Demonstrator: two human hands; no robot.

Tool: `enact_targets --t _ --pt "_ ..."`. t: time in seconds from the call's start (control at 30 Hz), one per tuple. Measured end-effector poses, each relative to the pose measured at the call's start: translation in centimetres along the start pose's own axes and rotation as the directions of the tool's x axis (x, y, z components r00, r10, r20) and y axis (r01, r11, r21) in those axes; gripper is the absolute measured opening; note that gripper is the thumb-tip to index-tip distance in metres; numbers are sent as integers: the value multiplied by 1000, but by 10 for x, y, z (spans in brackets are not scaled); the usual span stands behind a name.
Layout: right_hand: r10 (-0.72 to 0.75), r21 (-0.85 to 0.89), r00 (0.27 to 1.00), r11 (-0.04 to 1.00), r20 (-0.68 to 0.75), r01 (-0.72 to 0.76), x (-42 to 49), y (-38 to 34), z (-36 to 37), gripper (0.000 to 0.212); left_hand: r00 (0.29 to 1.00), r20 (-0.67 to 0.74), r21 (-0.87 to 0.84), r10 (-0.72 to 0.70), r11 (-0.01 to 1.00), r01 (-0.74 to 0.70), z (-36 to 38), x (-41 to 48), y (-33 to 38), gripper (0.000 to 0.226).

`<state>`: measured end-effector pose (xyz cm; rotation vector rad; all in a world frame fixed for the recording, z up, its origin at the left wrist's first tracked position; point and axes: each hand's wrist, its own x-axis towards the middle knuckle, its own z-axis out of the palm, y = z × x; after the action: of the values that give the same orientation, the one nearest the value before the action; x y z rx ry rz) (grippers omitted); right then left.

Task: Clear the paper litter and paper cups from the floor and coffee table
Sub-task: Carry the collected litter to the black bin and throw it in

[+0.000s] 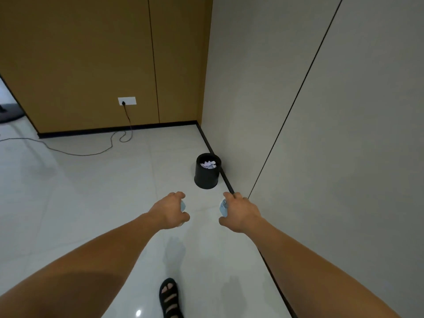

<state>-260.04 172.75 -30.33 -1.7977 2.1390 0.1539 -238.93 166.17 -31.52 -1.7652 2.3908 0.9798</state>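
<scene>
My left hand (171,211) is stretched out over the floor, its fingers curled round a pale blue paper cup (182,205) that shows only as a sliver. My right hand (241,212) grips a second pale blue paper cup (222,207), mostly hidden behind the fingers. A black waste bin (207,174) stands on the floor ahead of both hands, against the right wall's skirting. Crumpled white paper (208,164) lies inside it. Both hands are short of the bin, one to each side of its line.
A grey wall (321,111) runs close along my right side. A brown panelled wall (91,53) closes the far end, with a socket (126,101) and a black cable (91,153) trailing across the pale tiled floor. My sandalled foot (169,299) is below.
</scene>
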Motion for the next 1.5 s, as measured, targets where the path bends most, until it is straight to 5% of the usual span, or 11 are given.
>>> enact_targets --t 0.5,1.0,1.27,1.5 --pt "74 98 996 992 45 -78 312 49 -95 82 991 96 33 98 994 -102 -107 340 52 69" --pt "-32 91 979 996 201 14 612 110 -156 85 982 190 -46 -7 999 16 -150 625 95 63" --pt "36 158 960 984 277 -83 760 119 -99 84 934 353 1 -55 998 58 -120 791 47 73" --pt "90 178 928 970 363 -164 889 152 43 82 895 442 -29 -59 996 80 -1 923 -16 72"
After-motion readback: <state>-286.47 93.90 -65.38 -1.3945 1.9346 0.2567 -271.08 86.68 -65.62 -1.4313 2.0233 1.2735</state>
